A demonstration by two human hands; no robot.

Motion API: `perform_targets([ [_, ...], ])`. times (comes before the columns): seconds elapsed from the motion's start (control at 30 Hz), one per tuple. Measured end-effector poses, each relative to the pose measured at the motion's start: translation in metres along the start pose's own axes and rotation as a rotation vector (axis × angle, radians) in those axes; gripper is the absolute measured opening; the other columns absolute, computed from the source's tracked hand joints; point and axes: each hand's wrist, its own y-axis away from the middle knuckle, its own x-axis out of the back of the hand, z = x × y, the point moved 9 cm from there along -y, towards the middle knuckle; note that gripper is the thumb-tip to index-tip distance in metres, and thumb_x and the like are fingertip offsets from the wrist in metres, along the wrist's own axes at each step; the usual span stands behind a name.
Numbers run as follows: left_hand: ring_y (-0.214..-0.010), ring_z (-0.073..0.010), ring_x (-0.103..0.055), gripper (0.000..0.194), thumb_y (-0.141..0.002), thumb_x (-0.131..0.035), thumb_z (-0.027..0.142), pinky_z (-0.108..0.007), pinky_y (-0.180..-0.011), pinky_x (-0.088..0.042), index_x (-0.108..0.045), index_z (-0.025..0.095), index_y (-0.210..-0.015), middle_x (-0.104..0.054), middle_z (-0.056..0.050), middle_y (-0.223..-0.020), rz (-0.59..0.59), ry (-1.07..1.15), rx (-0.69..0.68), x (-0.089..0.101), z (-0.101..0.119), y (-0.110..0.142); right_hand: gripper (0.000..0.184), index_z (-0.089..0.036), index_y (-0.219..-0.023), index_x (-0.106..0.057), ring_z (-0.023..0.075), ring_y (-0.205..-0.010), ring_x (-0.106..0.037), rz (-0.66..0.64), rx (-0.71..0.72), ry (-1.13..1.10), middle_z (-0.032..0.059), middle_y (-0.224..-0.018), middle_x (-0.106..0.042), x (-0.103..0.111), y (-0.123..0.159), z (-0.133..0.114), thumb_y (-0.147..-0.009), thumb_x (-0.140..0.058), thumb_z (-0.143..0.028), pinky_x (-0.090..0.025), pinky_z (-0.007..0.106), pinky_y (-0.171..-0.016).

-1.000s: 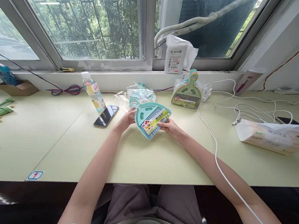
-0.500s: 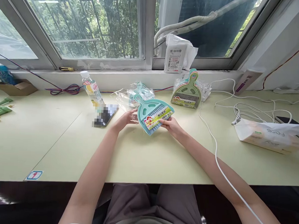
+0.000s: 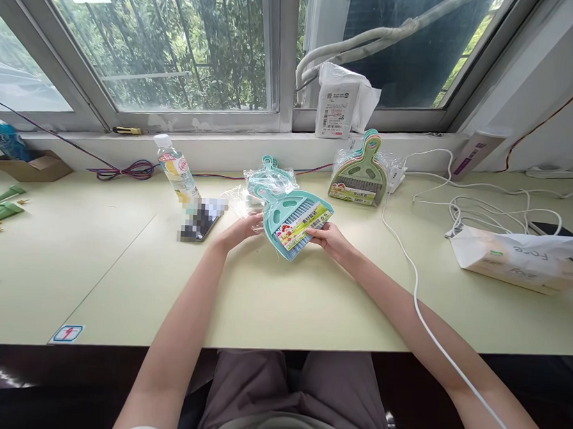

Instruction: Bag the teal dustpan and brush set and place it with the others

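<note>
A mint-green dustpan and brush set [image 3: 277, 222] with a yellow printed label is held tilted above the table. My right hand [image 3: 333, 240] pinches its lower right edge by the label, thumb on top. At its left side is my left hand [image 3: 241, 231], with fingers closed on the clear plastic bag [image 3: 239, 199] crumpled around the handle; the fingertips are partly hidden. Just behind lies another mint-green set [image 3: 271, 172] in clear wrap. A stack of wrapped dustpan sets [image 3: 360, 173], green in front, leans against the wall to the right.
A bottle [image 3: 173, 169] and a phone [image 3: 209, 222] stand left of my hands. A white cable [image 3: 411, 266] crosses over my right forearm. Tissue packs [image 3: 515, 258] [image 3: 337, 108] are at the right and on the sill. A cardboard tray [image 3: 34, 166] and green leaves [image 3: 1, 212] lie far left.
The loose plastic bag, spread out to the left before, has drawn in near the handle. My left fingers have closed somewhat; the set and my right hand are nearly still.
</note>
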Motion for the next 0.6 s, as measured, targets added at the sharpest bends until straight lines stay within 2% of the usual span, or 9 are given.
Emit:
perform_targets([
  [0.23, -0.079, -0.0199, -0.07, 0.044, -0.081, -0.069, 0.042, -0.033, -0.079, -0.055, -0.065, 0.016, -0.117, -0.073, -0.009, -0.091, -0.013, 0.057, 0.074, -0.007, -0.009, 0.001, 0.026, -0.013, -0.095, -0.071, 0.0257, -0.098, -0.07, -0.014, -0.012, 0.001, 0.0108, -0.107, -0.073, -0.004, 0.001, -0.001, -0.07, -0.078, -0.011, -0.057, 0.043, -0.095],
  [0.43, -0.079, -0.0261, -0.071, 0.044, -0.083, -0.066, 0.044, -0.035, -0.071, -0.057, -0.065, 0.013, -0.114, -0.074, -0.013, -0.09, -0.08, 0.105, 0.188, -0.026, -0.024, 0.003, 0.021, -0.013, -0.089, -0.069, 0.0255, -0.1, -0.07, 0.032, 0.01, -0.034, 0.0097, -0.104, -0.073, -0.008, 0.005, -0.006, -0.071, -0.078, -0.011, -0.056, 0.043, -0.098],
  [0.5, -0.083, -0.0261, -0.071, 0.043, -0.082, -0.067, 0.044, -0.034, -0.069, -0.057, -0.066, 0.014, -0.112, -0.074, -0.013, -0.093, -0.033, 0.141, 0.18, -0.026, -0.024, 0.001, 0.021, -0.014, -0.09, -0.069, 0.0253, -0.1, -0.07, 0.034, 0.015, -0.042, 0.0089, -0.102, -0.074, -0.008, 0.006, -0.007, -0.071, -0.078, -0.011, -0.056, 0.042, -0.098],
  [0.6, -0.091, -0.0236, -0.07, 0.037, -0.08, -0.068, 0.04, -0.03, -0.072, -0.057, -0.066, 0.016, -0.11, -0.074, -0.01, -0.099, 0.102, 0.228, 0.135, -0.021, -0.024, -0.004, 0.021, -0.014, -0.088, -0.069, 0.0251, -0.098, -0.07, 0.047, 0.011, -0.041, 0.0082, -0.101, -0.074, -0.005, 0.004, -0.005, -0.069, -0.078, -0.01, -0.056, 0.043, -0.098],
])
